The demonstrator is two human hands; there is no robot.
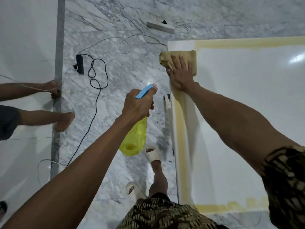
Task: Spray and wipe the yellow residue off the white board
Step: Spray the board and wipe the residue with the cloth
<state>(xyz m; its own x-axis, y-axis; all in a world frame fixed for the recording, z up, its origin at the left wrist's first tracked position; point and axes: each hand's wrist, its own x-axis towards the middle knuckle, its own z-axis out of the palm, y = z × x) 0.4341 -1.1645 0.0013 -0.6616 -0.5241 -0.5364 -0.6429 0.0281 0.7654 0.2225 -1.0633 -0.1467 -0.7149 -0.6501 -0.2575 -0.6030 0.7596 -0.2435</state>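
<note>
My right hand (180,71) lies flat with fingers spread, pressing a tan cloth (178,61) onto the white board (247,113) near its upper left corner. The board fills the right side of the frame, lying on the marble floor (115,63). My left hand (139,104), at the centre of the frame, is curled round the neck of a yellow spray bottle (134,138) with a blue trigger; the bottle hangs over the floor just left of the board's edge, nozzle pointing toward the upper part of the frame.

The yellow residue (179,129) runs as a band along the board's left edge, from under my right hand down toward the lower part of the frame, with its long axis going top to bottom. More of it lines the top edge and the bottom edge. The stretch just below my hand looks paler, so I judge the left band is partly done.

The cloth sits at the top end of that band, so my right hand is the nearer one, and the wipe I expect pulls straight down the frame along the strip. The bottle would have to swing rightward to reach it.

At the left of the frame another person's hands and foot rest by a grey strip, and cables trail across the floor.
</note>
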